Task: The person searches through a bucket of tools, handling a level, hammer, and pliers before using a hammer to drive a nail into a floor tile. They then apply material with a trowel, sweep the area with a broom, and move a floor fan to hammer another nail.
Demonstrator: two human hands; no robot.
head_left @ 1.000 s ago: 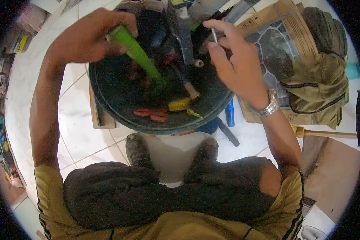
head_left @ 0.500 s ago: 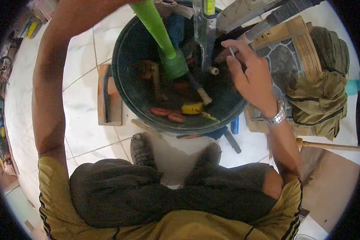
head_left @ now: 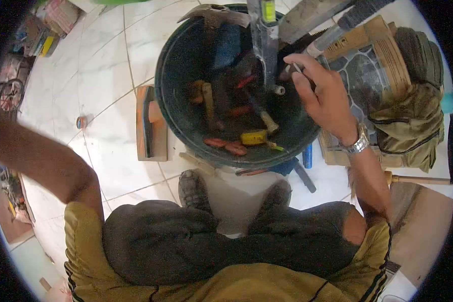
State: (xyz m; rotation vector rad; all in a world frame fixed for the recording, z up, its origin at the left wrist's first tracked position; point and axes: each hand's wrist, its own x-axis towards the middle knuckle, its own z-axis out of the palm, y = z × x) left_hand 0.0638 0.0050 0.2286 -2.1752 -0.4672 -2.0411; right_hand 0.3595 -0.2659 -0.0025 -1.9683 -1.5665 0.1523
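Observation:
My right hand (head_left: 327, 98) is over the right side of a dark green tub (head_left: 162, 108), thumb and forefinger pinched on a thin pale stick (head_left: 297, 66). A silver watch is on that wrist. Beside the fingers, a spirit level (head_left: 262, 43) stands upright in the tub. My left arm (head_left: 45, 156) stretches out to the left edge, and its hand is beyond the picture. Inside the tub lie a yellow tool (head_left: 253, 137), red-handled pieces (head_left: 225, 145) and a pale-tipped handle (head_left: 269, 122). A hammer-like metal head (head_left: 214, 16) lies across the far rim.
An orange-edged float (head_left: 152, 123) rests on the tiles left of the tub. To the right are a cardboard box (head_left: 337, 151) and an olive bag (head_left: 407, 126). A small roll (head_left: 81, 122) lies on the floor; more tools line the left edge.
The green tube-like thing has left the tub; only a green edge shows at the top left. My left arm has swung down and out to the left. My right hand keeps its pinch.

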